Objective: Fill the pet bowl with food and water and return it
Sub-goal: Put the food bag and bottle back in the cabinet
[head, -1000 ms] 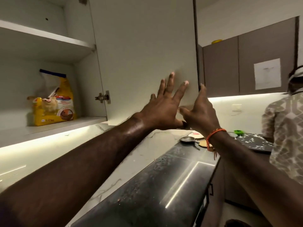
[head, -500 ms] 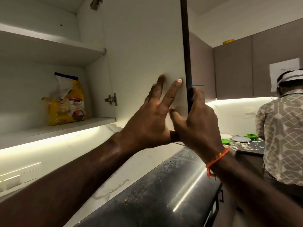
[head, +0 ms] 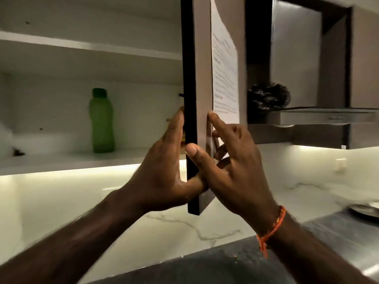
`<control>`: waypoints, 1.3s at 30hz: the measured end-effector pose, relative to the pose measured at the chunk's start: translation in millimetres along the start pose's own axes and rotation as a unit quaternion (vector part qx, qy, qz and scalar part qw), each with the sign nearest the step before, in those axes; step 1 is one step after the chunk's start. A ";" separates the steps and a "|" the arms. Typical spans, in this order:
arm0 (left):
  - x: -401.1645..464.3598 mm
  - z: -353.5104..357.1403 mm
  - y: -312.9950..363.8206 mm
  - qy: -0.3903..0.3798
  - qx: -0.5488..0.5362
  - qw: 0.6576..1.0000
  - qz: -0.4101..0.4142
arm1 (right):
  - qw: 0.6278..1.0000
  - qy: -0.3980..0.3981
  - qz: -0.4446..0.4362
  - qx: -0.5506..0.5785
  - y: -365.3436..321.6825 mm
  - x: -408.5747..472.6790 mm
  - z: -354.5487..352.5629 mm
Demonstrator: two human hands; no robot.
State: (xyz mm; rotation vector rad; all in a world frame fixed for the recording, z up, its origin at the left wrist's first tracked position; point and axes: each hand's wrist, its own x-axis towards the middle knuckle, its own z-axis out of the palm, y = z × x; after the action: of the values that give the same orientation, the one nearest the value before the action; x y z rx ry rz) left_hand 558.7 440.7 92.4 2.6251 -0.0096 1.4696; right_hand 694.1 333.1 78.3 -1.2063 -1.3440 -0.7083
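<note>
A brown cabinet door (head: 202, 58) with a dark edge stands edge-on in the middle of the view. My left hand (head: 162, 173) holds it from the inner side, with the fingers behind the edge and the thumb under it. On the outer face lies my right hand (head: 235, 171), its thumb pressed on the dark edge and its index finger stretched upward. A green bottle (head: 101, 121) stands upright on the lower white shelf (head: 71, 158) of the open cabinet. No pet bowl or food bag is in view.
A printed paper (head: 224, 68) is stuck on the door's outer face. A range hood (head: 324, 116) hangs to the right with a black crumpled bag (head: 268, 96) on it. A metal plate (head: 367, 210) lies on the dark counter (head: 205, 269) at the right edge.
The view has swung to the right: the yellow food bag and the other person are gone from sight. The door now stands edge-on, with one of my hands on each side of it.
</note>
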 end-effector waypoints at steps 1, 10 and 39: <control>-3.9 -9.3 -10.3 0.007 0.001 1.000 -0.017 | 1.000 -0.012 -0.002 -0.001 -0.3 2.2 16.6; -13.4 -65.8 -102.4 -0.020 0.084 0.987 -0.133 | 0.996 0.007 -0.023 -0.085 4.2 22.2 142.6; -30.6 -85.5 -164.4 -0.058 0.506 0.845 -0.164 | 0.984 -0.092 -0.081 -0.132 23.0 27.2 259.9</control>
State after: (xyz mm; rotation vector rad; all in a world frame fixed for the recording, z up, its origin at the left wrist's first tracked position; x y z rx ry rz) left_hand 481.7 612.0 91.9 3.1510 1.5117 1.3898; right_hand 632.3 586.8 52.2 -1.4090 -1.5502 -0.9323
